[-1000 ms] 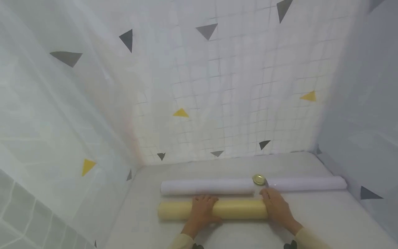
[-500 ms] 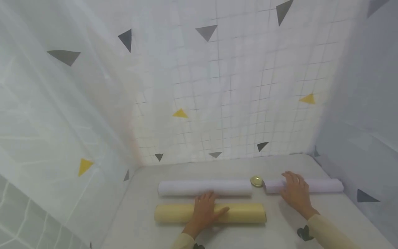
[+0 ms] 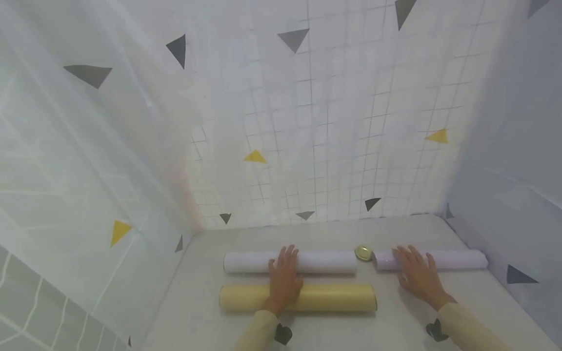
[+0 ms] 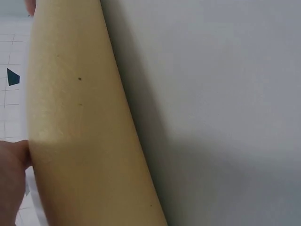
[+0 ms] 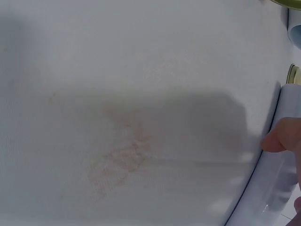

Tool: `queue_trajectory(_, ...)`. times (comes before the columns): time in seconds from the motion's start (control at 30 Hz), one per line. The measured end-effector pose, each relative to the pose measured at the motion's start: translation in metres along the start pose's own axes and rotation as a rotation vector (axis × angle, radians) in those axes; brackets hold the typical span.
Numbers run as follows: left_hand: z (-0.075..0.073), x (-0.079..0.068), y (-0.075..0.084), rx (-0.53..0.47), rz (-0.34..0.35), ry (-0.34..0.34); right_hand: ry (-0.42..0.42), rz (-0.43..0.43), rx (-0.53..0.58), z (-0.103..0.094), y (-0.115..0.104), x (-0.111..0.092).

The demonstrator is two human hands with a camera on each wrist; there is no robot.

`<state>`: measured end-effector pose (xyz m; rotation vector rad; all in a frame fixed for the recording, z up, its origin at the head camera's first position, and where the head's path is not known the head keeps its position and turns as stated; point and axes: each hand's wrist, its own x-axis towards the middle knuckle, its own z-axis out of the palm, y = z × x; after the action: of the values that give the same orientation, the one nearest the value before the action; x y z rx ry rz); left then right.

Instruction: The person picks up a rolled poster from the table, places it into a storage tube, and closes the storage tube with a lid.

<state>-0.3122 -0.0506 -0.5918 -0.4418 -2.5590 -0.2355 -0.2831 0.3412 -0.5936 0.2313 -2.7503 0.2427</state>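
A pale yellow tube point(image 3: 333, 297) lies crosswise on the white surface. My left hand point(image 3: 284, 280) reaches across it, fingers extended onto a white roll point(image 3: 327, 262) just behind. In the left wrist view, part of that hand point(image 4: 11, 174) shows at the yellow tube's point(image 4: 84, 113) far side. To the right, my right hand point(image 3: 419, 275) rests on a lavender roll point(image 3: 458, 260) with its fingers spread. Its thumb point(image 5: 277, 139) touches the near side of the lavender roll point(image 5: 268, 188) in the right wrist view. Between the two back rolls sits a round gold lid point(image 3: 363, 253).
A white backdrop point(image 3: 338, 170) with grid lines and grey and yellow triangles rises behind the surface point(image 3: 316, 334). Sheeting walls stand at the left point(image 3: 145, 195) and the right point(image 3: 505, 209). Grey-green tiles point(image 3: 44, 312) appear at the lower left.
My right hand has left the yellow tube's right end and moved right onto the lavender roll. My left hand has shifted forward from the yellow tube to the white roll.
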Motion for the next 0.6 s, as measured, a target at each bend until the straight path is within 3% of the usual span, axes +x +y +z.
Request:
queue_trajectory(0.17, 0.0061, 0.0005, 0.0012, -0.061, -0.028, -0.061, -0.05, 0.014, 0.007, -0.0008, -0.004, -0.0003)
queue_trajectory(0.43, 0.0039, -0.0007, 0.001, -0.219, -0.066, -0.165, 0.005, 0.003, -0.001, 0.0016, -0.0013, 0.0048)
queue_trajectory(0.6, -0.0016, -0.0005, 0.0018, -0.281, -0.066, -0.16, -0.007, 0.002, 0.001, -0.003, -0.0006, 0.0049)
